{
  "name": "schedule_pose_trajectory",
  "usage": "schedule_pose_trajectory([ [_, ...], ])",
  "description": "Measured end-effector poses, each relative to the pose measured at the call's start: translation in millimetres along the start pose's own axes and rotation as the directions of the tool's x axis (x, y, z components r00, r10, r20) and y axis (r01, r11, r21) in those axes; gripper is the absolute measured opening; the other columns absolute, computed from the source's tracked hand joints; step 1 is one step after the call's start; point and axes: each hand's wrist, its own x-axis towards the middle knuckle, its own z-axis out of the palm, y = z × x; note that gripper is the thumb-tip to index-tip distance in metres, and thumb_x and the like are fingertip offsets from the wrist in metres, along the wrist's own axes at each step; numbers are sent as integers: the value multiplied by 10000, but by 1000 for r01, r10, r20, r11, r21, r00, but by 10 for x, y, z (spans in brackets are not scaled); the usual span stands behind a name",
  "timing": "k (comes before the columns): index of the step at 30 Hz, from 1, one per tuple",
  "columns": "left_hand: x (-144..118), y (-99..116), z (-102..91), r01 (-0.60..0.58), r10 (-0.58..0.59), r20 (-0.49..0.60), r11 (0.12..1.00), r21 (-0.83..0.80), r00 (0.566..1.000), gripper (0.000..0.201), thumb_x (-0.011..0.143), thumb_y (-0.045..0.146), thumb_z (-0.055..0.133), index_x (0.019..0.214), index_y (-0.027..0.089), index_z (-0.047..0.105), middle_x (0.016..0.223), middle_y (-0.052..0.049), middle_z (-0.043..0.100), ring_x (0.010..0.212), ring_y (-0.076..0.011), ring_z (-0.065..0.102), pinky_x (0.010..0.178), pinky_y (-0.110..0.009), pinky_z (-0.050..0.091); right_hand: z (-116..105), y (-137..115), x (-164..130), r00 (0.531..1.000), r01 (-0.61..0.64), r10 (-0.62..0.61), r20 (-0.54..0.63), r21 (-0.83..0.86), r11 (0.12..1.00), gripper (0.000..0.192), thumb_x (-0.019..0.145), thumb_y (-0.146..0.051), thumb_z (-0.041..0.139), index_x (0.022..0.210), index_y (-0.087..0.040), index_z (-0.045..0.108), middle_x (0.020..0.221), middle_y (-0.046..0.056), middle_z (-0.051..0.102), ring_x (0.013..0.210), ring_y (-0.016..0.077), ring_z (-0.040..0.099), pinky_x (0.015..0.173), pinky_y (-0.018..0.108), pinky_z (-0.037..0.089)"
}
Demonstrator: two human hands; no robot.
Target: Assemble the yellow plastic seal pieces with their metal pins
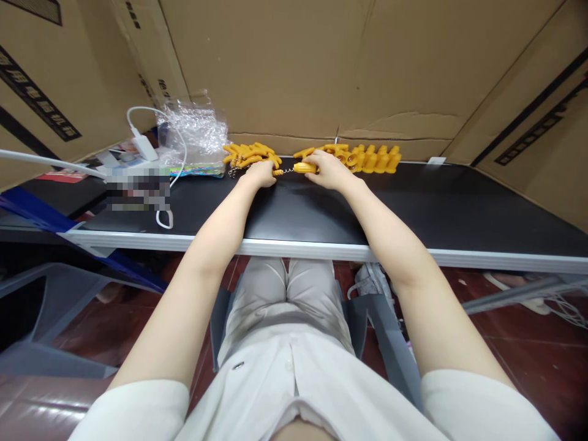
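Note:
My left hand [261, 174] is closed at the near edge of a pile of yellow T-shaped corkscrew handles [250, 153], several with metal spirals. From its fingers a yellow corkscrew handle [278, 173] sticks out, its thin metal spiral [288, 170] pointing right. My right hand [331, 171] is closed around a yellow ridged sleeve [304, 167], whose left end meets or nearly touches the spiral's tip. Behind my right hand lie more yellow pieces [337, 147], partly hidden by it. To its right, several yellow sleeves [379, 159] stand upright in rows.
Clear plastic bags [195, 131] lie at the back left of the black table [303, 214]. A white charger [145, 147] and its cable [184, 138] are left of them. Cardboard walls [285, 67] enclose the back and sides. A white tag [436, 160] sits at the back right.

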Motion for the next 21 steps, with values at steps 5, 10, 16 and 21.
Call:
schedule_pose_trajectory([
  [5, -53, 57, -84, 71, -67, 48, 994, -81, 997, 493, 922, 147, 698, 1412, 143, 752, 1372, -150, 793, 1353, -331, 725, 1190, -360, 540, -32, 30, -5, 1000, -28, 28, -8, -41, 999, 379, 912, -177, 641, 1257, -123, 786, 1301, 177, 731, 1184, 330, 694, 1058, 418, 522],
  [10, -6, 47, -55, 117, -124, -24, 974, -196, 992, 388, 858, 219, 785, 1242, 170, 815, 1227, -108, 819, 1219, -305, 766, 1109, -348, 584, -67, 114, -23, 995, -100, 95, -42, -120, 988, 387, 916, -188, 661, 1275, -141, 798, 1267, 168, 722, 1143, 355, 702, 1037, 451, 535],
  [16, 6, 100, -6, -79, 55, -216, 992, -102, 975, 368, 933, 293, 685, 1267, 163, 766, 1315, -158, 772, 1271, -325, 702, 1143, -418, 531, -53, 108, -33, 998, -57, 54, -41, -78, 995, 406, 959, -250, 660, 1335, -178, 797, 1310, 151, 716, 1157, 349, 704, 1060, 461, 538],
  [21, -30, 123, -42, -71, 40, -277, 992, -103, 960, 385, 976, 338, 640, 1330, 215, 728, 1309, -134, 790, 1268, -324, 707, 1141, -432, 519, -28, 119, -5, 997, -36, 37, -61, 10, 999, 489, 987, -324, 668, 1446, -170, 731, 1384, 175, 703, 1263, 363, 678, 1166, 524, 508],
])
